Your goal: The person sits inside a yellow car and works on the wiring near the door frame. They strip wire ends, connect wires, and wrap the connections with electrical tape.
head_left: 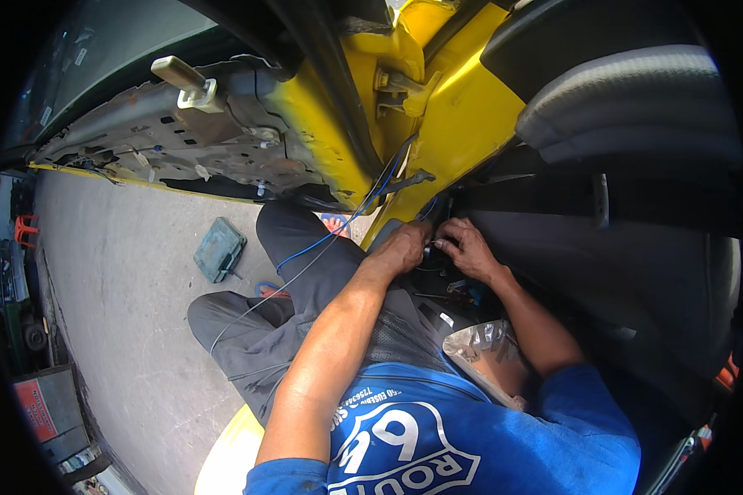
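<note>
My left hand [408, 248] is closed, its fingers curled beside the car's yellow door sill. Close against it, my right hand [469, 250] is pinched, thumb and fingertips together. A small piece sits between the fingertips, too tiny and shaded to name. A blue wire [312, 246] and a thin grey wire [282, 289] run from the yellow door frame [462, 107] down across my legs. The dark space under my hands holds small parts that I cannot make out. A brown, tape-patched panel [489, 355] lies by my right forearm.
On the left, the car door [223, 124] hangs open with its inner metal bare and a pale handle piece [191, 87] standing out. A green tool case [220, 250] lies on the concrete floor [124, 272]. A grey seat [627, 103] is at the upper right.
</note>
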Available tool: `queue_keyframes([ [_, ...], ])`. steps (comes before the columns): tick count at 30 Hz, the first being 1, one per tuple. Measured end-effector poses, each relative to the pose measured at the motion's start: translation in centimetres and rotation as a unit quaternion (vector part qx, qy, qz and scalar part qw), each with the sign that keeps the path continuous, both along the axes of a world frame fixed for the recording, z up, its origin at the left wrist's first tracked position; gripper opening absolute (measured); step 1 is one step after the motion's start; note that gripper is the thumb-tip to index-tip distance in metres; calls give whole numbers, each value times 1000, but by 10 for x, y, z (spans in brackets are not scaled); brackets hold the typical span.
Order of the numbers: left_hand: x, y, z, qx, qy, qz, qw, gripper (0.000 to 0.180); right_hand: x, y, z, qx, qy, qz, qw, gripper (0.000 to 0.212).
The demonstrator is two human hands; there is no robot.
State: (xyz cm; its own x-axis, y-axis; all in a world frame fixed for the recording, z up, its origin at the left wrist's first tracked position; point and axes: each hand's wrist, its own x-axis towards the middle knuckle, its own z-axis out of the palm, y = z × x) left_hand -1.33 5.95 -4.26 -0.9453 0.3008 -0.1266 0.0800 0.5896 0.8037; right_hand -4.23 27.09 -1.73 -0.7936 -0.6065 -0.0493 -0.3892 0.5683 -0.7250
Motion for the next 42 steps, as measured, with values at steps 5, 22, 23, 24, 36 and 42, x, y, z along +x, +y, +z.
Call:
queue_keyframes([
  [5, 3, 1, 10, -29, -57, -10, 998, 27, -14, -12, -3, -26, -173, -122, 977, 25],
  [22, 8, 6, 23, 38, 23, -49, 998, 23, -47, -26, -14, 29, -446, -170, 879, 33],
  [23, 7, 6, 20, 5, 26, -26, 999, 21, -45, -24, -15, -40, -453, -204, 867, 39],
  [24, 6, 5, 16, -22, 25, -5, 999, 19, -42, -22, -15, -109, -457, -237, 850, 44],
  [36, 0, 2, -6, -49, 22, 186, 981, 15, 9, 3, 14, -382, -399, -148, 820, 55],
  [42, -1, -9, -3, -54, -70, 107, 990, 23, 21, 11, 2, -165, -198, -36, 966, 28],
])
